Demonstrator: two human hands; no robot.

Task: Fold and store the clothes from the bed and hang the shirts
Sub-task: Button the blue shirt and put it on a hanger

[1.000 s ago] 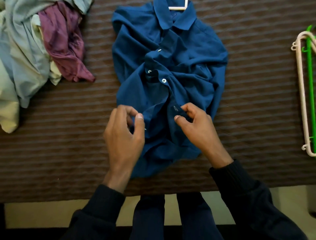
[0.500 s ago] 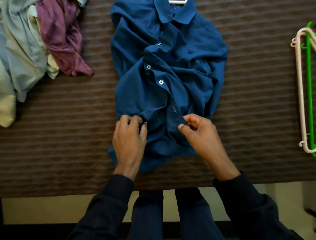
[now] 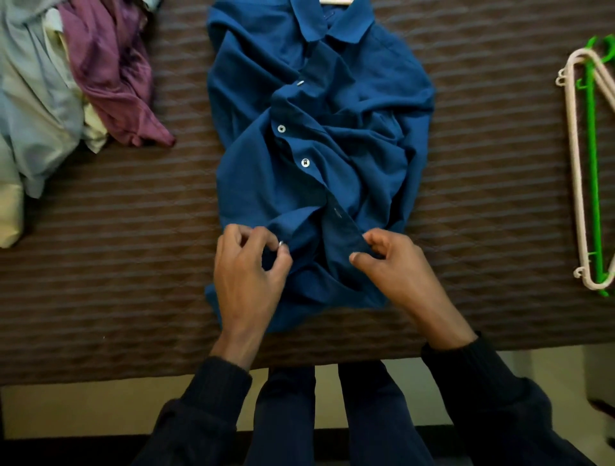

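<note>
1. Blue shirt [image 3: 332, 139] is lying crumpled on the brown striped bedcover [image 3: 133, 266], sitting at the centre of the view, with its collar pointing to twelve o'clock and its hem bunching toward six o'clock.
2. White hanger [image 3: 334, 2] is poking out of the collar at twelve o'clock, mostly cut off by the top edge.
3. Left hand [image 3: 248, 276] is curling its fingers and pinching a small pale button [image 3: 281, 243] together with the left placket edge, at about seven o'clock of the shirt.
4. Right hand [image 3: 396, 269] is pinching the darker right placket strip between thumb and forefinger, at about five o'clock of the shirt, just below a buttonhole [image 3: 337, 212].
5. Two white buttons [image 3: 305, 162] are showing unfastened higher up the placket, with a third one nearer the collar.
6. Pile of clothes [image 3: 40, 109] in pale blue and cream is lying at ten o'clock, with a purple garment [image 3: 109, 76] draping over its right side, well apart from the shirt.
7. Spare hangers [image 3: 589, 166], one cream and one green, are lying together at three o'clock on the bedcover.
8. Dark sleeves are covering both forearms at six o'clock.
</note>
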